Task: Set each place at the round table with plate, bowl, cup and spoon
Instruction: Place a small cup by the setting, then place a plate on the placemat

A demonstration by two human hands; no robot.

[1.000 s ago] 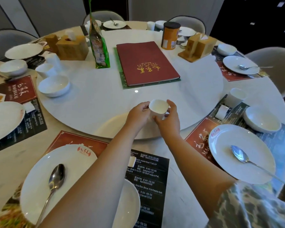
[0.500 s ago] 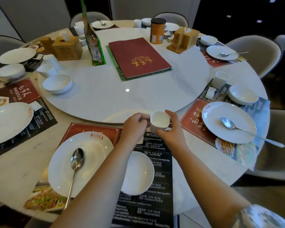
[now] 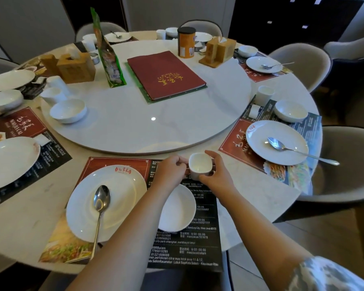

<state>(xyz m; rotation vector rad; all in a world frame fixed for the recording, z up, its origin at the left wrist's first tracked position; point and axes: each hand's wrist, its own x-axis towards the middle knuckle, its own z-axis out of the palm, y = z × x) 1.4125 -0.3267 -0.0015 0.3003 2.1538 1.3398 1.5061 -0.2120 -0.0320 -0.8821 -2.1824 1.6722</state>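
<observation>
both hands have pulled the little white cup (image 3: 200, 164) back off the big turning disc (image 3: 135, 122). now it sits at twelve o'clock of the near mat (image 3: 185, 211), above the bowl (image 3: 177, 208). the left hand (image 3: 170, 172) and right hand (image 3: 216, 175) pinch its sides. the plate (image 3: 114, 198) and spoon (image 3: 101, 204) wait at nine o'clock, so this place looks almost done.

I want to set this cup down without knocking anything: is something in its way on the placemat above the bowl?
Nothing visible. The cup, gripped by the left hand and right hand, hangs over the placemat's dark part, beyond the bowl and right of the plate. The spot under the hands is hidden.
</observation>
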